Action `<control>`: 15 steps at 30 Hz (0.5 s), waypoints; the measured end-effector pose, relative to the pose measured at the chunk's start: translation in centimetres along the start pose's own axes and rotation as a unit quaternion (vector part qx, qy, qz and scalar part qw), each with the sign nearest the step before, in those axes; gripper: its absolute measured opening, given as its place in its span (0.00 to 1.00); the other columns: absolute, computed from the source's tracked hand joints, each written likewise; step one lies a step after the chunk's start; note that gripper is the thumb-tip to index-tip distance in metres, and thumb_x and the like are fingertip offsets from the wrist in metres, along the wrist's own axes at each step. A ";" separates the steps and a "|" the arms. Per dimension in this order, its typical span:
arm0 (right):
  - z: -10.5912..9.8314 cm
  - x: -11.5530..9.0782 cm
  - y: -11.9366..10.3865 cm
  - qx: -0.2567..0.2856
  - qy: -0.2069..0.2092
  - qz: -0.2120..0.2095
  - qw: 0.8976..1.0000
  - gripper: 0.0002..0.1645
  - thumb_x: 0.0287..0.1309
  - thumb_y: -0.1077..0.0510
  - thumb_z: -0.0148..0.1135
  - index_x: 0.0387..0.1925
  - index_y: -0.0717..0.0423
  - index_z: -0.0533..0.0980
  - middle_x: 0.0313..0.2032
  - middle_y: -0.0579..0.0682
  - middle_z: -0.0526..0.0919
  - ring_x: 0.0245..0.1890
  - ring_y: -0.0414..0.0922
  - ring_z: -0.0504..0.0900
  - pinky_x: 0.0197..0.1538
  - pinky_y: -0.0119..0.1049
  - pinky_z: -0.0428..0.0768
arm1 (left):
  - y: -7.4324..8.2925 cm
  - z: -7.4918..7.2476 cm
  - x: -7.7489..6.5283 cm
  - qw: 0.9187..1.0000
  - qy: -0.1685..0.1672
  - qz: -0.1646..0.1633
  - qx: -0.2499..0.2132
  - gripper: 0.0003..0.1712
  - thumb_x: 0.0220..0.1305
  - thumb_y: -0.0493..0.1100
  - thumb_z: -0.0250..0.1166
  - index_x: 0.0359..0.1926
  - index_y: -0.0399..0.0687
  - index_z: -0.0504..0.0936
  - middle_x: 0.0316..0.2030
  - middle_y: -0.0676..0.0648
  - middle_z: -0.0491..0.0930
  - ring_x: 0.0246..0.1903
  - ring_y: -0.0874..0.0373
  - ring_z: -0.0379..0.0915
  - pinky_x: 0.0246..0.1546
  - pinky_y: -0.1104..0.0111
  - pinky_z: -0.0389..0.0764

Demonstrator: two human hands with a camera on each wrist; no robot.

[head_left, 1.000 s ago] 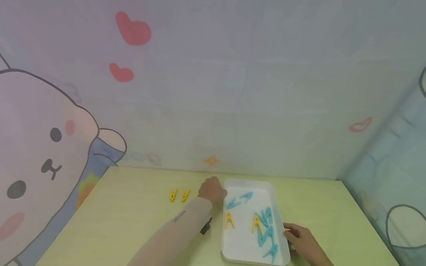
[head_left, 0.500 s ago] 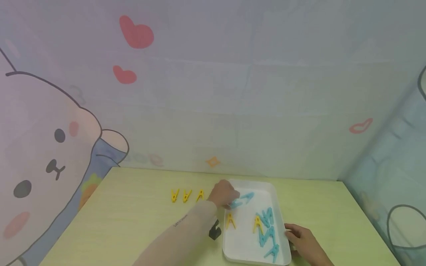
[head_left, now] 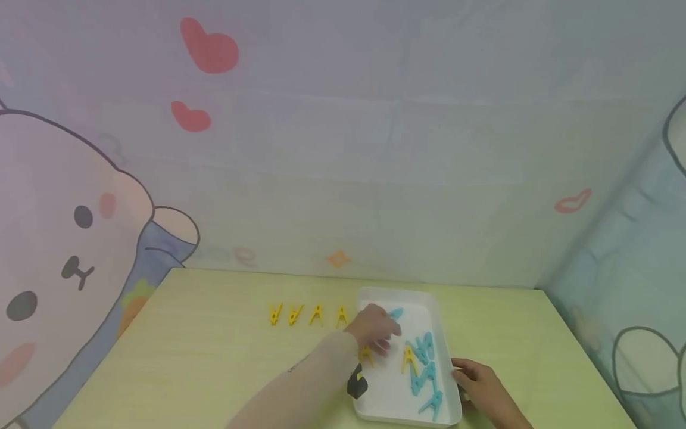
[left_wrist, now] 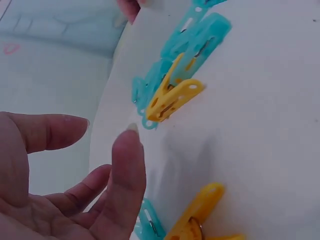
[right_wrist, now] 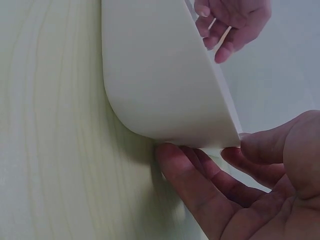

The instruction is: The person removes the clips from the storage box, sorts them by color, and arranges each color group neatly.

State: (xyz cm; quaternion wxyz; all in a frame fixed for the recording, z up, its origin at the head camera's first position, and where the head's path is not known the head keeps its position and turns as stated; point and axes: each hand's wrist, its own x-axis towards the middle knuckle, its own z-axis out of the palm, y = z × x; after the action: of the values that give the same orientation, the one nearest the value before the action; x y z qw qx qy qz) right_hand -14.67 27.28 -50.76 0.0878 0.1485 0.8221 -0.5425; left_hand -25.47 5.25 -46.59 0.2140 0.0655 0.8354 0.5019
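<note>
My left hand (head_left: 373, 326) hovers over the left half of a white tray (head_left: 388, 396), thumb and fingers spread with nothing between them. Below it in the left wrist view lie a yellow clothespin (left_wrist: 197, 212) and a blue clothespin (left_wrist: 148, 222), partly hidden. Farther right in the tray, another yellow clothespin (head_left: 409, 359) rests against several blue clothespins (head_left: 425, 378). At the tray's right side my right hand (head_left: 485, 390) holds the wall, its thumb (right_wrist: 265, 145) at the rim and its fingers (right_wrist: 185, 172) against the outside.
Several yellow clothespins (head_left: 316, 314) stand in a row on the light wooden table (head_left: 214, 357), left of the tray. Behind the table hangs a printed cloth (head_left: 343, 149) with hearts and a cartoon animal.
My left hand has moved right from the row of yellow clothespins to above the tray, uncovering the row's rightmost one. The right hand stays at the tray's side.
</note>
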 end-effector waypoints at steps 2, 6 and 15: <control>0.0 0.0 0.0 0.000 0.000 0.000 1.000 0.23 0.71 0.64 0.52 0.62 0.74 0.68 0.45 0.61 0.83 0.41 0.52 0.84 0.36 0.48 0.84 | 0.0 0.7 0.1 0.998 0.007 -0.008 0.058 0.11 0.55 0.41 0.70 0.31 0.40 0.77 0.27 0.44 0.77 0.22 0.50 0.80 0.23 0.63 0.82; 0.0 -0.1 0.0 0.005 0.002 -0.003 1.000 0.23 0.71 0.65 0.51 0.62 0.74 0.68 0.45 0.60 0.83 0.41 0.52 0.84 0.35 0.48 0.84 | -0.3 2.2 0.1 0.987 0.023 -0.004 0.157 0.13 0.53 0.45 0.70 0.26 0.42 0.75 0.20 0.46 0.75 0.15 0.53 0.76 0.17 0.66 0.77; -0.1 0.0 0.0 0.005 0.000 -0.002 1.000 0.22 0.71 0.65 0.52 0.62 0.74 0.68 0.45 0.60 0.83 0.40 0.52 0.84 0.35 0.48 0.84 | -0.5 4.8 0.2 0.971 0.032 0.016 0.236 0.12 0.49 0.46 0.69 0.22 0.46 0.75 0.10 0.49 0.73 0.06 0.60 0.63 0.09 0.70 0.64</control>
State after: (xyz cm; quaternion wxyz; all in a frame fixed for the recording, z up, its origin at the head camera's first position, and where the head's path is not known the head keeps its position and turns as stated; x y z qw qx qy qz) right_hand -14.64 27.40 -50.68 0.0860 0.1474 0.8199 -0.5464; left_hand -23.58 9.00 -49.07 0.1575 0.1113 0.9356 0.2958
